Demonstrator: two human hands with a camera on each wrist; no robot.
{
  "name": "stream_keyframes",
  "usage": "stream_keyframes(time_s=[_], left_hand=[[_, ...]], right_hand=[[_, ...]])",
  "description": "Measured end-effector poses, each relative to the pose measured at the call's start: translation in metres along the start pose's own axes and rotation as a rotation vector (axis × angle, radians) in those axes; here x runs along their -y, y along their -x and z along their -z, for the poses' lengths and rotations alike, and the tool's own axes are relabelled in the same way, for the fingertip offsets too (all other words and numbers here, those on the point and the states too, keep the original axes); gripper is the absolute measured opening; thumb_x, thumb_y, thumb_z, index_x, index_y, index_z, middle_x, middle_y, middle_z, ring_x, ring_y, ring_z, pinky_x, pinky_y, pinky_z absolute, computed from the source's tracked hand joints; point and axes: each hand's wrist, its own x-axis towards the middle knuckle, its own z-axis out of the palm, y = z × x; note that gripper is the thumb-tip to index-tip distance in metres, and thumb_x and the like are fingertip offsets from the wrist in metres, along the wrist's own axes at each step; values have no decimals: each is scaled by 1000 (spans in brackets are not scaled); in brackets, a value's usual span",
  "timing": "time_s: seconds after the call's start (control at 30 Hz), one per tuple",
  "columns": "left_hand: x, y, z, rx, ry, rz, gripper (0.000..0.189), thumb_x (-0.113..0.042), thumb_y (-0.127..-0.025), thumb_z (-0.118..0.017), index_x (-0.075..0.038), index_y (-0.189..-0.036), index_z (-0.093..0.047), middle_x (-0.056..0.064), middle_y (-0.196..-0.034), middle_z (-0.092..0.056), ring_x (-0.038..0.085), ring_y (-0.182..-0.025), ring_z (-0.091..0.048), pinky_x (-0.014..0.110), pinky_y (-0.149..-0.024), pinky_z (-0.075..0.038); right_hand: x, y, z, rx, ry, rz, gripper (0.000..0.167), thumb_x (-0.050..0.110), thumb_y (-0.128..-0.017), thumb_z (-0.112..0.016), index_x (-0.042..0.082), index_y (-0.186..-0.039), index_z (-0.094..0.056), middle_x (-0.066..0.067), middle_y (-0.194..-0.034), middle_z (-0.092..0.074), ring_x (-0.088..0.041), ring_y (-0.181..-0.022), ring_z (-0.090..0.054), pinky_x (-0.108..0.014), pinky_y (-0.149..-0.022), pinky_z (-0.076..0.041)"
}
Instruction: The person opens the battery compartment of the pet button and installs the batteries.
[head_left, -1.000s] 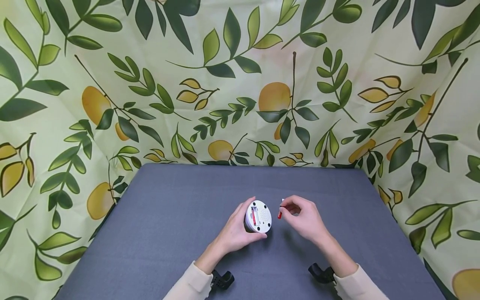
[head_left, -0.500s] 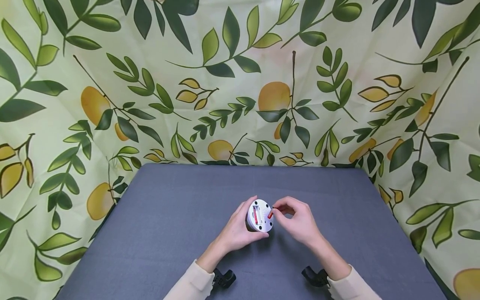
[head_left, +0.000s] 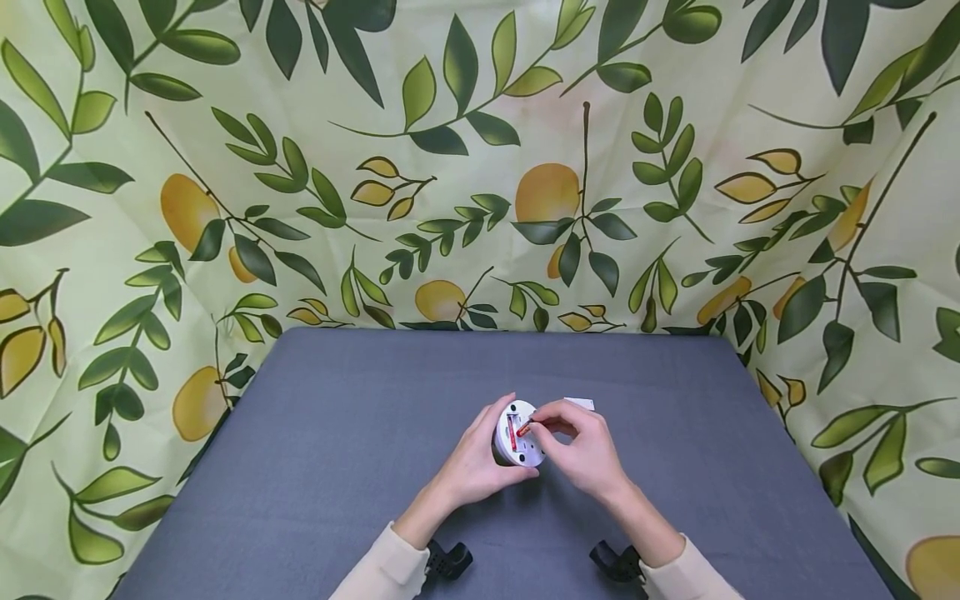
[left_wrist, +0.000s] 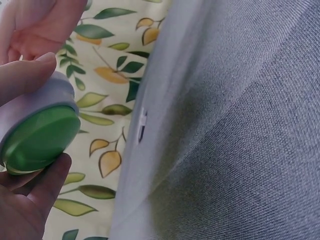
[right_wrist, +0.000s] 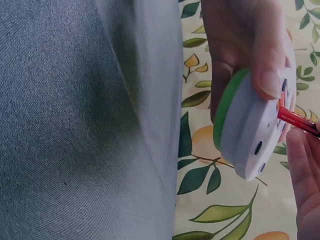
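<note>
My left hand (head_left: pixel 474 460) grips a round white device (head_left: pixel 531 456), its underside turned up and toward the right. A green dome (left_wrist: pixel 45 142) forms its other face, pointing away from the right hand. In the underside is an open battery compartment with a red battery (head_left: pixel 512 437) lying in it. Thumb and fingers of my right hand (head_left: pixel 585 450) pinch a second red battery (right_wrist: pixel 296 120), tilted, with its end right at the compartment. Small dark feet dot the underside's edge.
A small white flat piece (head_left: pixel 581 404) lies on the grey cloth-covered table (head_left: pixel 360 392), just beyond the right hand. Behind and beside the table hangs a leaf-and-fruit patterned cloth (head_left: pixel 465 200). A black wrist mount (head_left: pixel 450 560) sits on each forearm.
My right hand has moved left with the battery, from beside the device to its compartment. The white piece on the table has come into fuller view. The left hand has barely shifted.
</note>
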Motion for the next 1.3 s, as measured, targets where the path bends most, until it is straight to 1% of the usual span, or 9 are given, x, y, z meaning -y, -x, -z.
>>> stream_keyframes(time_s=[0.17, 0.4, 0.67, 0.8, 0.87, 0.97, 1.1, 1.2, 1.3], left_hand=[[-1, 1, -1, 9, 3, 6, 99, -34, -76, -89, -20, -157, -35, 0, -136, -53, 15, -117, -54, 41, -100, -48], [1, -1, -1, -7, -3, -12, 99, -33, -74, -90, -17, -156, -37, 2, -136, -55, 16, -117, -55, 40, -100, -47], [2, -2, 0, -12, -4, -6, 99, -31, -73, -89, -17, -156, -37, 2, -134, -55, 16, -115, -56, 40, -98, -48], [2, -3, 1, -20, 1, -2, 99, -30, -73, -90, -17, -156, -37, 2, -133, -55, 16, -114, -56, 39, -98, -48], [1, -3, 2, -22, 5, 2, 100, -30, -72, -90, -17, -156, -37, 3, -134, -55, 17, -114, -56, 40, -98, -47], [1, -2, 2, -23, 3, 5, 100, -30, -73, -90, -16, -156, -37, 3, -134, -55, 17, -115, -56, 40, -99, -47], [0, -2, 3, -22, -4, -3, 99, -31, -74, -90, -16, -156, -37, 4, -135, -55, 17, -115, -56, 41, -99, -48], [0, -2, 2, -16, -9, -6, 99, -32, -75, -90, -16, -156, -36, 4, -136, -54, 17, -116, -56, 41, -100, -48], [-1, -1, 1, -19, -9, -8, 99, -32, -75, -91, -17, -156, -36, 4, -137, -54, 16, -116, -55, 40, -100, -48]], right_hand=[[-23, 7, -5, -13, 52, 101, 26, -16, -77, -77, 3, -94, -72, -9, -90, -71, -20, -80, -69, -18, -77, -55], [-31, 12, -6, 43, 148, 236, 27, -12, -76, -76, 6, -97, -73, -4, -97, -72, -19, -87, -68, -18, -81, -52], [-32, 15, -5, 91, 124, 281, 28, -12, -74, -79, 7, -94, -74, -4, -98, -73, -20, -91, -70, -18, -91, -49], [-33, 15, -6, 100, 107, 292, 29, -11, -74, -81, 7, -95, -75, -5, -98, -73, -21, -91, -70, -18, -93, -48], [-33, 14, -6, 103, 104, 283, 29, -11, -74, -82, 8, -96, -76, -5, -98, -73, -21, -91, -70, -18, -92, -48], [-32, 13, -6, 116, 91, 230, 28, -9, -75, -83, 9, -96, -75, -3, -96, -72, -18, -86, -69, -20, -84, -52], [-30, 13, -3, 157, 88, 83, 27, -4, -76, -85, 12, -95, -74, 4, -93, -69, -10, -80, -66, -24, -74, -56], [-29, 11, 0, 194, 103, -29, 27, -1, -76, -87, 13, -95, -73, 7, -92, -67, -7, -80, -64, -26, -73, -56], [-29, 8, 2, 226, 120, -105, 27, 3, -76, -88, 13, -97, -74, 6, -90, -66, -9, -79, -62, -27, -73, -55]])
